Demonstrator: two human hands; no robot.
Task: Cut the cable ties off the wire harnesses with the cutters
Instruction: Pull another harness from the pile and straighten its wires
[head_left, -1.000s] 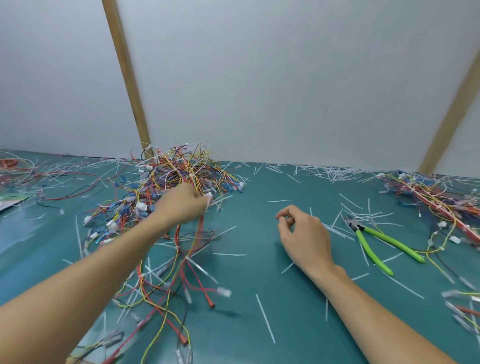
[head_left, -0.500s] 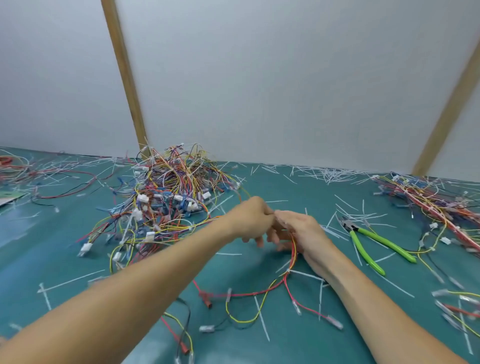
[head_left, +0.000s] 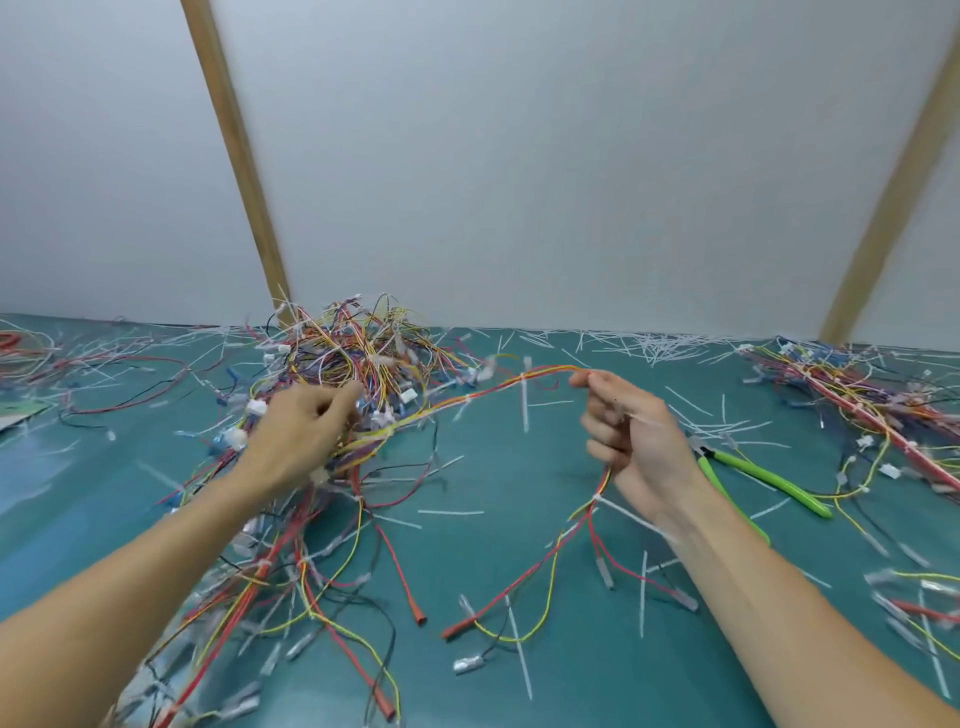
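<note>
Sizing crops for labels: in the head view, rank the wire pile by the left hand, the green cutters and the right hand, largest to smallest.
1. wire pile
2. right hand, though nearness enlarges it
3. green cutters, partly hidden behind that hand, so unsure

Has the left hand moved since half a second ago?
Yes. The left hand has pulled left, away from the right hand and back to the wire pile, stretching the harness between them. The cutters lie untouched.

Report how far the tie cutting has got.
Done: cut cable ties litter the mat, and a harness pile lies right. In hand: both hands, left hand and right hand, stretch one harness; green cutters lie unused. Left: the big tangle.
</note>
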